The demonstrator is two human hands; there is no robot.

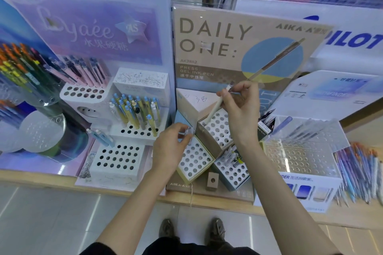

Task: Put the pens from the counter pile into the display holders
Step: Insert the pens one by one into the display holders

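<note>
A cream pen (217, 105) is pinched in the fingers of the right hand (240, 105), tilted, its lower tip at the holes of the far holder (217, 130). A small clear item, too blurred to name, is gripped by the left hand (172, 147) above the near holder (194, 161). A pile of pens (358, 172) lies on the counter (31, 176) at far right.

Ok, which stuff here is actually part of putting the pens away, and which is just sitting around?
Part of the job:
- cream pen in the right hand
- left hand
- white holed holder
- pen pile on the counter

Just there:
- DAILY ONE sign
- scribble pad
- clear acrylic holder
</note>
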